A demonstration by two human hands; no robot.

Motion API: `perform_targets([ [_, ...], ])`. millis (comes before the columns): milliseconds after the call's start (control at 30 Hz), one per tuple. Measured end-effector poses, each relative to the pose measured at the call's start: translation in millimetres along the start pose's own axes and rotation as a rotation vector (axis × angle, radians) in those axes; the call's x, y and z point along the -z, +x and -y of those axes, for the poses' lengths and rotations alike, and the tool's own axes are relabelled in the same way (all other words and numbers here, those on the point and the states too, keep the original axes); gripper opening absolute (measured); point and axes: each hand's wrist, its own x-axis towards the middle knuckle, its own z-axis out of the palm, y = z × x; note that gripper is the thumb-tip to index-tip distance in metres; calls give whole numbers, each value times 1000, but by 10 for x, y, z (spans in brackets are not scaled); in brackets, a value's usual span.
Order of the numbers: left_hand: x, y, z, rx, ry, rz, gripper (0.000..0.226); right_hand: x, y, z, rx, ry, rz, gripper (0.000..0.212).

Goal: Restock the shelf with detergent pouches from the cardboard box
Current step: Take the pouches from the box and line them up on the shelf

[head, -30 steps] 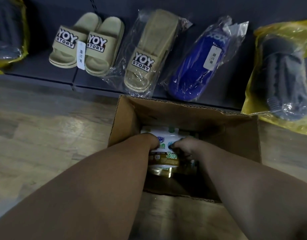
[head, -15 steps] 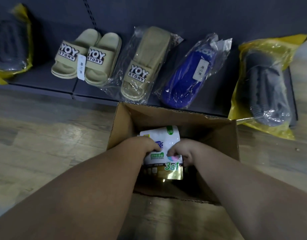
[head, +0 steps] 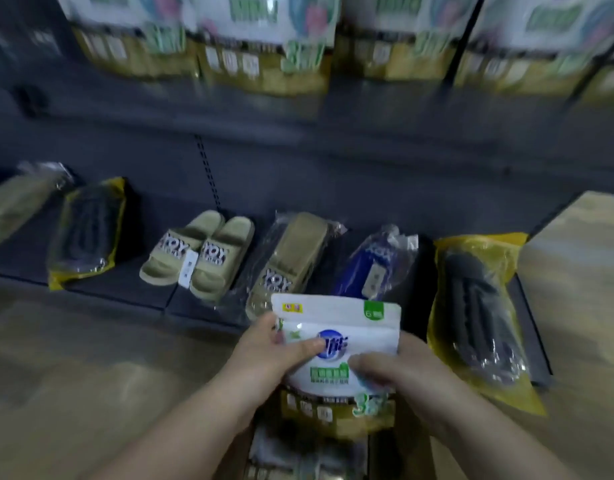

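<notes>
I hold a white and gold detergent pouch (head: 347,327) upright in front of me, above the cardboard box (head: 399,455). My left hand (head: 267,351) grips its left side with the thumb across the front. My right hand (head: 392,375) grips its lower right side. More pouches (head: 298,452) lie in the box below. A row of the same pouches (head: 264,46) hangs along the upper shelf, blurred.
The bottom shelf (head: 125,285) holds beige slippers (head: 198,254), a bagged beige pair (head: 291,258), a bagged blue pair (head: 371,268) and dark slippers in yellow bags (head: 478,306) at both ends. Wooden floor lies to the left and right.
Both hands have lifted the pouch up out of the box. My head has tilted up, so the upper shelf with hanging pouches has come into view.
</notes>
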Motion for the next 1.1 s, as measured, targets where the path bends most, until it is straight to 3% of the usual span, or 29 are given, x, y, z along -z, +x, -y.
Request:
perform_targets([
  [133, -135, -259, -848, -334, -55, -33, 33, 130, -223, 675, 241, 79, -24, 37],
  [300, -324, -443, -2018, -733, -52, 42, 42, 430, -547, 1614, 649, 61, -178, 39],
  [433, -539, -422, -2692, -936, -27, 19, 31, 744, -550, 2186, 836, 68, -243, 36],
  [600, -771, -126, -3028, -961, 40, -83, 31, 1038, -303, 2568, 922, 44, -347, 26],
  [767, -754, 219, -2638, -830, 207, -349, 34, 1157, 102, 2376, 839, -5, -364, 24],
  [1100, -714, 344, -2366, -901, 160, -454, 25, 1140, 206, 2334, 872, -136, -281, 41],
])
